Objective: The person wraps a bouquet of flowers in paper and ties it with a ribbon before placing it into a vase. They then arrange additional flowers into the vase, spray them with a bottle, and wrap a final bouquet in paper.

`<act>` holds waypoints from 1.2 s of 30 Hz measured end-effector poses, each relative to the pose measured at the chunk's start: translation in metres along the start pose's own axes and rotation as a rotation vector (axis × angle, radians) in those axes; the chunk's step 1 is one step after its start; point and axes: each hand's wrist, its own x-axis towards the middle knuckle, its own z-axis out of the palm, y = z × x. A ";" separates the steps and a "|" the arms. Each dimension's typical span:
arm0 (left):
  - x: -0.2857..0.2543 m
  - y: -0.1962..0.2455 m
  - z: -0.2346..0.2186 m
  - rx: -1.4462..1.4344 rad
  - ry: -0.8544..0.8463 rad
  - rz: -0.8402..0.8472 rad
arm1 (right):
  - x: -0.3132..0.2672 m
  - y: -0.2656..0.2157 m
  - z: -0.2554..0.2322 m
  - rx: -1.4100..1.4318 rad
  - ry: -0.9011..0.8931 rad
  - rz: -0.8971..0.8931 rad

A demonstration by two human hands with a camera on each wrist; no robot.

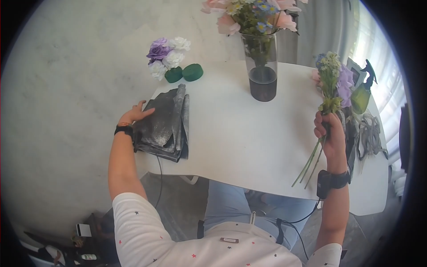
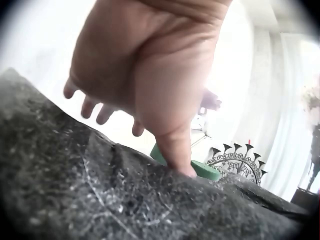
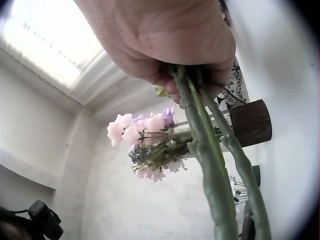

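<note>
My left hand [image 1: 137, 115] rests with its fingers spread on a folded stack of dark grey, crinkled sheeting [image 1: 162, 122] at the table's left side. In the left wrist view, the thumb [image 2: 176, 154] presses onto the sheeting while the other fingers extend beyond it. At the right, my right hand [image 1: 333, 135] grips a small bunch of flowers [image 1: 330, 80] by the stems, blooms pointing away from me. Several green stems [image 3: 212, 165] stick out below the fist in the right wrist view. Pale green-white, blue and lilac blossoms show above the hand.
A glass vase [image 1: 263, 86] with dark liquid and pink flowers stands at the back of the white table [image 1: 222, 129]. Two green discs [image 1: 192, 72] and purple and white flowers [image 1: 169, 55] lie back left. A spray bottle [image 1: 361, 97] and grey cords [image 1: 371, 135] are at right.
</note>
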 end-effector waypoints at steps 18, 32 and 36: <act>-0.098 0.162 -0.048 -0.021 0.036 0.541 | -0.008 -0.002 0.004 -0.014 -0.080 -0.038; -0.221 0.379 0.086 -0.935 -0.928 1.165 | -0.002 0.005 -0.002 -0.212 -0.264 -0.337; -0.241 0.397 0.083 -1.206 -1.260 0.893 | -0.017 -0.008 0.005 -0.364 -0.191 -0.155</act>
